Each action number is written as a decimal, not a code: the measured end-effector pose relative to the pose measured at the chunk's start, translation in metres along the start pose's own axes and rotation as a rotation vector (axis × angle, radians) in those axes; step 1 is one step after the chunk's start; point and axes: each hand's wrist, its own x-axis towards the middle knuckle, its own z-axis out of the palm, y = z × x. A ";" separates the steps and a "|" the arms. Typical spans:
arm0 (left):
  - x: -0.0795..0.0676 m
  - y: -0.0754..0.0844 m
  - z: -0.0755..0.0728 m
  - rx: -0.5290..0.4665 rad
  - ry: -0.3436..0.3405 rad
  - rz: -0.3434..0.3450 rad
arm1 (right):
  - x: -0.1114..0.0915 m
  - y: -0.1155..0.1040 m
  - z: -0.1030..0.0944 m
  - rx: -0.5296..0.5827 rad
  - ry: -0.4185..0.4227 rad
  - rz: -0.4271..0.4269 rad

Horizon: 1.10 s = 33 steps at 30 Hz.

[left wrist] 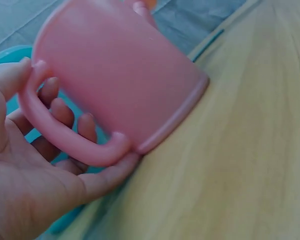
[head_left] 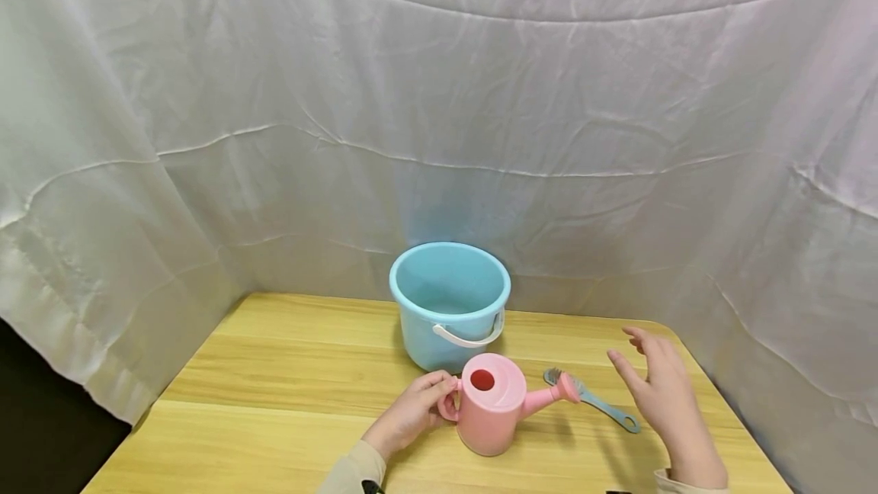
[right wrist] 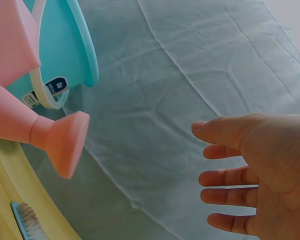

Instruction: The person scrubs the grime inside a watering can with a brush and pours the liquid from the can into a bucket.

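My left hand (head_left: 411, 407) grips the loop handle of a pink watering can (head_left: 485, 427). In the left wrist view its fingers pass through the handle (left wrist: 60, 132), with the thumb at the handle's top. The can stands upright low over the table; whether its base touches the wood, I cannot tell. Its spout (right wrist: 20, 122) points right, ending in a flared rose (right wrist: 70, 145). On the right, my right hand (head_left: 661, 387) hovers with fingers apart and holds nothing. Nearest to it lies a blue brush (head_left: 607, 406), its bristle end partly behind the rose.
Behind the can stands a light blue bucket (head_left: 427, 330) with a white handle (head_left: 466, 341) hanging at its front. A label (right wrist: 55, 86) shows on the bucket. The wood-grain table (head_left: 274, 387) meets a pale cloth curtain (head_left: 329, 212) at the back and sides.
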 end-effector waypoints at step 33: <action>-0.010 0.028 -0.012 0.040 -0.065 0.012 | 0.012 -0.023 0.026 0.076 -0.028 -0.138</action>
